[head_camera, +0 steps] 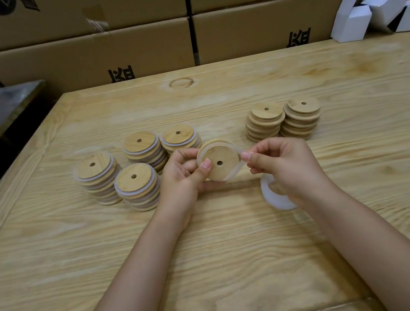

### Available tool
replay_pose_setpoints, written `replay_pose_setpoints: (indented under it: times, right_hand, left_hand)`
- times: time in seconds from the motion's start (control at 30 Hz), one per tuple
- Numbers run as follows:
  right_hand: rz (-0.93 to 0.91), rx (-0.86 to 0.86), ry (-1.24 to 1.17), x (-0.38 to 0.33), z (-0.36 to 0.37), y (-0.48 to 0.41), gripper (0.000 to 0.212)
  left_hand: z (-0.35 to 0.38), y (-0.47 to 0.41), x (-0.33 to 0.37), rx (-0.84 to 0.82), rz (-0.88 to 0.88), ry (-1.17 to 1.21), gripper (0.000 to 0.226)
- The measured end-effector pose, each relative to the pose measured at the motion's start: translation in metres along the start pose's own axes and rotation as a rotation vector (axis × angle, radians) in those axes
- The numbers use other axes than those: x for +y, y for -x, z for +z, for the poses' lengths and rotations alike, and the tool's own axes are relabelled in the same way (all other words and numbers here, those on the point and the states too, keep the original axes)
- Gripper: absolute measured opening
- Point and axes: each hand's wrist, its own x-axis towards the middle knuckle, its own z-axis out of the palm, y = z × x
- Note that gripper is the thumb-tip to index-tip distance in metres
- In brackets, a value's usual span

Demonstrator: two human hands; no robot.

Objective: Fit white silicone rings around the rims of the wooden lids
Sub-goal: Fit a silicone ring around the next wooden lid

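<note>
between both hands, round pale wooden lid (220,162), centre hole, translucent ring (234,172).

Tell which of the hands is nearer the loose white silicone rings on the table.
Right. The right hand is just above the white silicone rings; the left hand sits farther left.

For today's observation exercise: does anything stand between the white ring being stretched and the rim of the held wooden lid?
Nothing visible does. The left hand holds the lid, and the right hand pinches the ring right at the lid's rim, partly around it.
</note>
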Motion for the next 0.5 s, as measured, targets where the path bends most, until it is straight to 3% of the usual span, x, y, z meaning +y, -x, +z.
replay_pose_setpoints:
  times: [0.2, 0.5]
  right_hand:
    - [-0.016, -0.013, 0.072, 0.0009, 0.0003, 0.0017, 0.014]
    - [-0.092, -0.001, 0.135, 0.0023, 0.0077, 0.0066, 0.009]
  left_hand:
    - [-0.0046, -0.001, -0.001, -0.048, -0.05, 0.007, 0.013]
    - [-0.0016, -0.0022, -0.0002, -0.05, -0.12, 0.195, 0.029]
